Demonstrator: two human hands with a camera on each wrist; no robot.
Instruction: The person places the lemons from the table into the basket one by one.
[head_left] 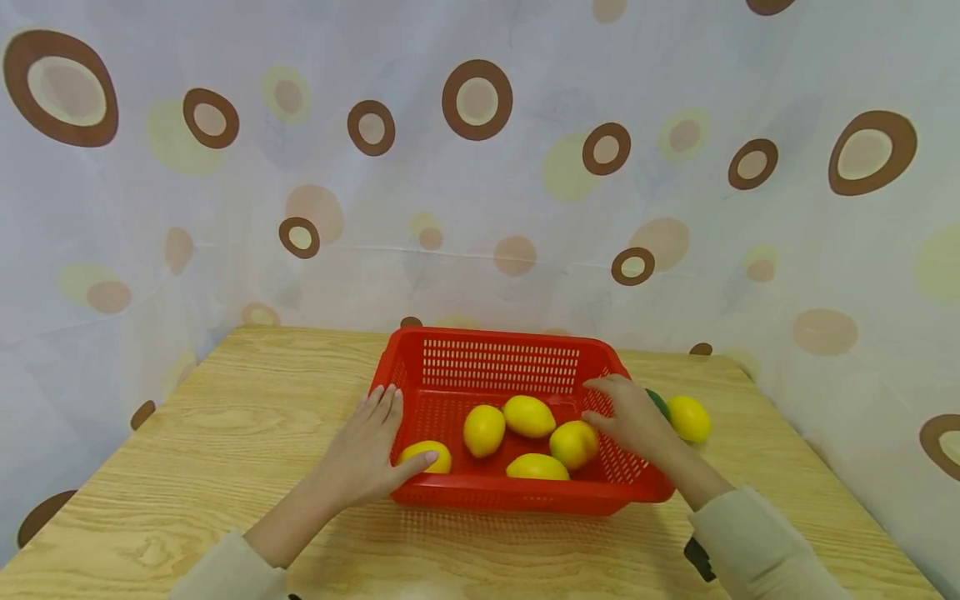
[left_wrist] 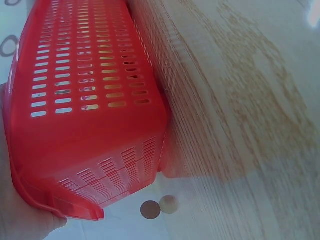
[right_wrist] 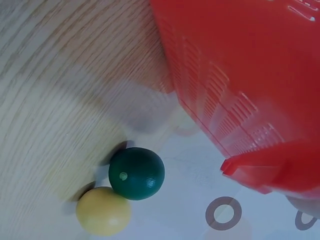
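A red slotted basket (head_left: pixel 495 336) stands on the wooden table and holds several yellow lemons, among them one (head_left: pixel 528 416) in the middle and one (head_left: pixel 425 456) at the front left. My left hand (head_left: pixel 375 446) lies along the basket's left wall with its thumb hooked over the rim beside that front-left lemon. My right hand (head_left: pixel 626 415) grips the right rim, fingers curled over it into the basket. The left wrist view shows the basket's outer wall (left_wrist: pixel 90 100) with my palm (left_wrist: pixel 20 220) under its rim. The right wrist view shows the other wall (right_wrist: pixel 250 75).
Just right of the basket, on the table (head_left: pixel 225 433), lie a dark green fruit (right_wrist: pixel 136 173) and a yellow lemon (right_wrist: pixel 103 210), touching each other; the lemon (head_left: pixel 688 418) also shows in the head view. A spotted curtain hangs behind the table's far edge.
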